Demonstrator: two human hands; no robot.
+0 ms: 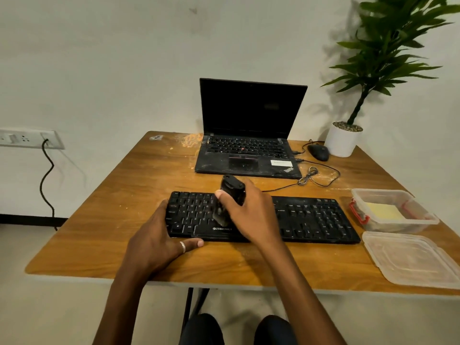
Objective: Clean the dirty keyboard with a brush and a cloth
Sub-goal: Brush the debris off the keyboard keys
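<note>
Right hand (249, 212) curls round brush (232, 191), bristles down on keyboard (311, 220) middle, to sweep dust. Left hand (159, 235) clamps its left corner on table (124, 190), likely steadying it. Cloth (383, 211) sits unused in tub (408, 224), right.

My right hand (249, 212) grips the brush (232, 189), its bristles down on the keyboard (313, 217) below my thumb. My left hand (159, 237) holds the keyboard's left end. Well right of both hands, a tub (373, 193) holds a yellow cloth (384, 211).

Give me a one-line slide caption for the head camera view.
Right hand holds a black brush to the dusty keyboard while the left hand grips its left end on a wooden table.
</note>
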